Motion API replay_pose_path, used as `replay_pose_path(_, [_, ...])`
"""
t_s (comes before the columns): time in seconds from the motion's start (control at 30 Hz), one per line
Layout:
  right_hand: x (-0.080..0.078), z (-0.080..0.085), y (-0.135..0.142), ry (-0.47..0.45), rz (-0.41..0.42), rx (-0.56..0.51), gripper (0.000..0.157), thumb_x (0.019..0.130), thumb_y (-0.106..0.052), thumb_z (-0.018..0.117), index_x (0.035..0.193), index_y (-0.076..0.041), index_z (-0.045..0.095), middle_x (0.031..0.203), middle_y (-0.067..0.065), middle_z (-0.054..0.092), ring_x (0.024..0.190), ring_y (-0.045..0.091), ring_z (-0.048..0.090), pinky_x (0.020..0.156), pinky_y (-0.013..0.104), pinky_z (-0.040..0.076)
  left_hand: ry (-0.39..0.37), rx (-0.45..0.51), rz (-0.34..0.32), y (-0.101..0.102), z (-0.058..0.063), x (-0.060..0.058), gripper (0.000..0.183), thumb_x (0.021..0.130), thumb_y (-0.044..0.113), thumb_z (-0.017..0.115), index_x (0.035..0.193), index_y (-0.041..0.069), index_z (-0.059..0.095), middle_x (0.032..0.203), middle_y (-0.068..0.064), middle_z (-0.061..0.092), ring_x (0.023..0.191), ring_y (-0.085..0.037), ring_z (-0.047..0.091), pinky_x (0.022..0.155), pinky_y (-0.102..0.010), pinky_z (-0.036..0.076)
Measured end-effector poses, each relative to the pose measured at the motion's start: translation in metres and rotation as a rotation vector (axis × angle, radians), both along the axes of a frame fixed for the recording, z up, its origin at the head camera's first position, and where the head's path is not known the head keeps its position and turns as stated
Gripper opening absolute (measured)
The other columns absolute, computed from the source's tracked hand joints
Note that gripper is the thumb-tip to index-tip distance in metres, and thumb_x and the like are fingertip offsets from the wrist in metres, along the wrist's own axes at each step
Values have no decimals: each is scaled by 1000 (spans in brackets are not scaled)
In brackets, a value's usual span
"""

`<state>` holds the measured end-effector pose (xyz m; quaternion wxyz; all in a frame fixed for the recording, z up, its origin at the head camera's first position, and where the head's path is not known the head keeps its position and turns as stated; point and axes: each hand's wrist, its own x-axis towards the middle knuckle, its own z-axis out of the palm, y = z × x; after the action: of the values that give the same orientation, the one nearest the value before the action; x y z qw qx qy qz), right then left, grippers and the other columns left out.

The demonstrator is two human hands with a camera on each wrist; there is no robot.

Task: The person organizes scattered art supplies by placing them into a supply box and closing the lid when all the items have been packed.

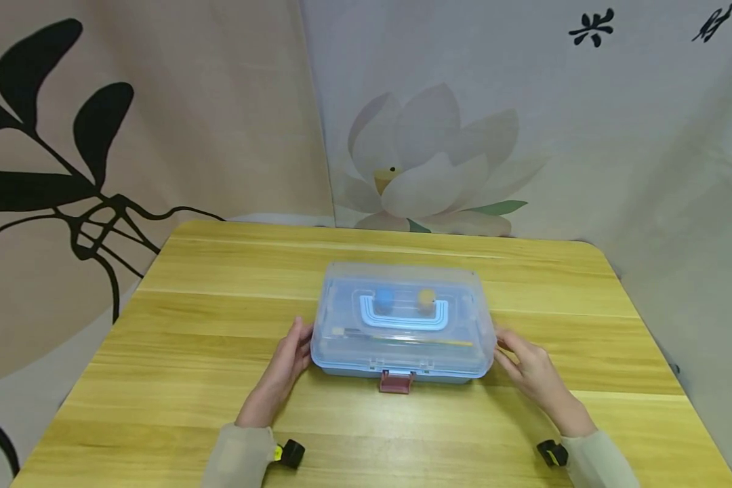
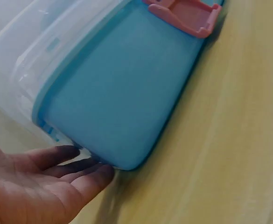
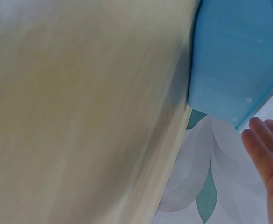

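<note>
A blue plastic storage box (image 1: 402, 322) with a see-through lid lies flat on the table, its light blue carrying handle (image 1: 404, 322) folded down on top. Its reddish latch (image 1: 396, 382) hangs out at the front. Through the lid show a blurred blue round thing (image 1: 383, 299), a yellowish round one (image 1: 426, 299) and a thin stick (image 1: 427, 340). My left hand (image 1: 288, 366) is at the box's left end, its fairly straight fingertips (image 2: 101, 173) against the lower side wall. On the opposite end, my right hand (image 1: 533, 373) has extended fingers right by the rim.
The wooden table (image 1: 219, 305) reaches past the box on all sides. Behind it hangs a cloth backdrop (image 1: 232, 102) printed with dark leaves and a pale lotus. Each wrist carries a small black camera, the left one (image 1: 291, 454) close above the tabletop.
</note>
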<state>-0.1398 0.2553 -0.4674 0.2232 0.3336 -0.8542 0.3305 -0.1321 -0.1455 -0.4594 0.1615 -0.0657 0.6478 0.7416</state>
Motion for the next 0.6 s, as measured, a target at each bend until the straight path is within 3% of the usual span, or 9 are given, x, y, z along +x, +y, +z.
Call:
replay_pose_path(0.17, [1,1,1,24,19,4,40,99,-34,43,108,0,63,109,18,65,107,2,55,85,12,46,18,7,-20,0,5,2,65,101,39,33,139,-14,30,143,-29,33,134,-35,28,110,-42,24])
replay_pose_path(0.4, [-1,5,-2,72,4,57,46,99,-36,40,104,4,63,99,19,67,78,30,68,68,26,55,46,-34,-34,-1,6,4,61,97,37,38,136,-10,39,132,-26,48,123,-34,46,105,-44,34])
replay_pose_path(0.6, [0,8,-3,68,25,65,47,99,-35,40,103,6,63,97,21,68,76,33,68,71,18,53,37,-53,-47,0,7,4,61,96,37,44,140,-4,37,138,-22,45,128,-33,41,107,-45,30])
